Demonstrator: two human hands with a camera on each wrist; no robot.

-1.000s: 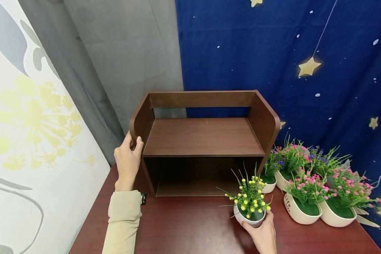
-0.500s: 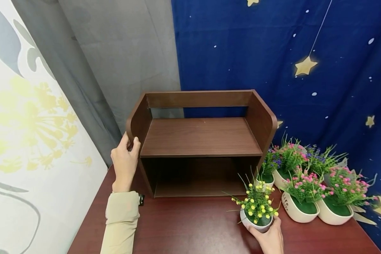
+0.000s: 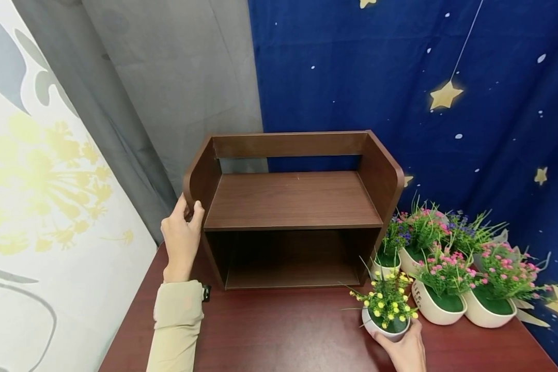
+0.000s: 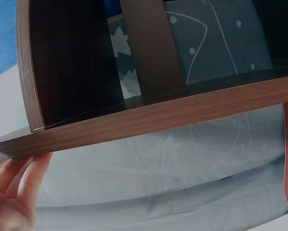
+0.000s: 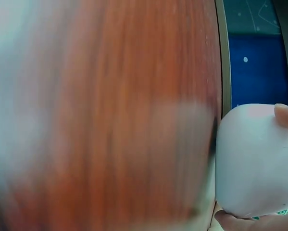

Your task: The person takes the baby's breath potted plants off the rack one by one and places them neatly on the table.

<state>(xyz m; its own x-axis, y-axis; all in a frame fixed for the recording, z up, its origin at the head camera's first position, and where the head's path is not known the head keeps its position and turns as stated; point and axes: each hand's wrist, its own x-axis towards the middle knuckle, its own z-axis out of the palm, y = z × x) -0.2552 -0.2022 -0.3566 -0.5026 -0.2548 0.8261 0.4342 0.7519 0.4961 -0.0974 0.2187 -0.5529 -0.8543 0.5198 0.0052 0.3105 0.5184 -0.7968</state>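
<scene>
A two-level brown wooden shelf (image 3: pixel 293 199) stands on the dark red table. My left hand (image 3: pixel 182 240) grips the front edge of its left side panel, fingers outside and thumb at the front. In the left wrist view, that hand's fingers (image 4: pixel 34 175) press the panel (image 4: pixel 148 118) from below. My right hand (image 3: pixel 407 349) holds the white pot of a yellow-flowered artificial plant (image 3: pixel 390 302) in front of the shelf's right end. Thumb and fingers lie on either side of the white pot (image 5: pixel 252 161) in the right wrist view.
Several potted artificial plants with pink (image 3: pixel 448 274) and purple flowers (image 3: pixel 390 243) crowd the table to the right of the shelf. The reddish tabletop (image 3: pixel 283 330) extends in front. Grey and blue star-printed curtains (image 3: pixel 325 88) hang behind, and a white patterned panel (image 3: pixel 65 217) stands left.
My right hand has moved the yellow-flowered plant to the right, nearer the other pots. The left hand keeps its grip on the shelf's side, and the head view has shifted slightly.
</scene>
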